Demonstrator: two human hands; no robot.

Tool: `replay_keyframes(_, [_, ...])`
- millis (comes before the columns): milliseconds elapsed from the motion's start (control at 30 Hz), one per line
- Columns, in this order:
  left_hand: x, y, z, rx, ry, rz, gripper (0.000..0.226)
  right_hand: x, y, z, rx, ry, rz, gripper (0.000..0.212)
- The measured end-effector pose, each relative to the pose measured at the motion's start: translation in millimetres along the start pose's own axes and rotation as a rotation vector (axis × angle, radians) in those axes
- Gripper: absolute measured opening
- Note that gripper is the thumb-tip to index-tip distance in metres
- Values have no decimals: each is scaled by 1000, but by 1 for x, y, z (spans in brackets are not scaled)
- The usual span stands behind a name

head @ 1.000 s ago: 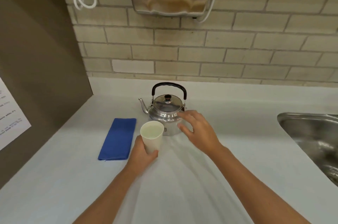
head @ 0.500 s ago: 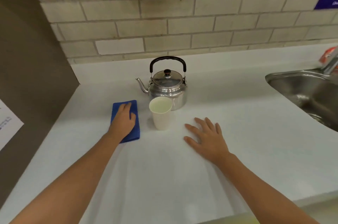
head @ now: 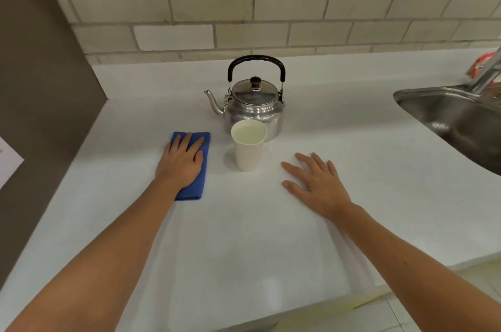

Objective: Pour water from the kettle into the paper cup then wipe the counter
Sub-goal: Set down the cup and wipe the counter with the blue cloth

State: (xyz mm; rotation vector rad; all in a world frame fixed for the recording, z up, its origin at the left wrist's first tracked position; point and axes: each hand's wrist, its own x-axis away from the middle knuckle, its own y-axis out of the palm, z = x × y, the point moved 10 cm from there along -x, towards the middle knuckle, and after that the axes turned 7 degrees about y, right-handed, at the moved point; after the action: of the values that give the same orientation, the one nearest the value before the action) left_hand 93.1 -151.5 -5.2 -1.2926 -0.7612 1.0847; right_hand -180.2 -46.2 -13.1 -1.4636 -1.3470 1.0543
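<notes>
A steel kettle [head: 254,109] with a black handle stands upright on the white counter [head: 244,236], spout to the left. Just in front of it stands a white paper cup [head: 249,151], upright, apart from both hands. Left of the cup lies a folded blue cloth [head: 202,185]. My left hand [head: 182,162] lies flat on the cloth, fingers spread, pressing down on it. My right hand [head: 314,184] rests flat on the bare counter to the right of the cup, fingers apart, holding nothing.
A steel sink [head: 458,117] with a tap [head: 488,71] is set into the counter at the right. A brick wall [head: 244,6] runs behind the kettle. A dark panel [head: 35,87] closes off the left side. The counter's front edge is near the bottom right.
My left hand let go of the cup and came down onto the blue cloth. My right hand drew back from the kettle and settled flat on the counter.
</notes>
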Motion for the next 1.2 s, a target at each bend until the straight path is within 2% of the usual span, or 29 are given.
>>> replay_keyframes(100, [23, -2, -7, 54, -6, 6, 48, 0, 1, -1, -6, 5, -12, 50])
replay_keyframes(267, [67, -1, -1, 79, -178, 32, 49, -1, 4, 1, -21, 12, -46, 48])
replay_keyframes(433, [108, 7, 49, 74, -354, 41, 52, -7, -4, 10, -34, -22, -43, 52])
replay_keyframes(533, [121, 9, 93, 59, -403, 51, 53, -18, -11, 30, 45, -16, -74, 49])
replay_keyframes(667, [123, 15, 151, 11, -403, 67, 53, -22, -10, 46, 111, -59, -142, 47])
replay_keyframes(767, [118, 22, 180, 4, -418, 66, 54, -21, -11, 48, 103, -113, -103, 46])
replay_keyframes(1200, [24, 43, 228, 33, -320, 14, 52, -26, -6, 55, 41, -161, -59, 46])
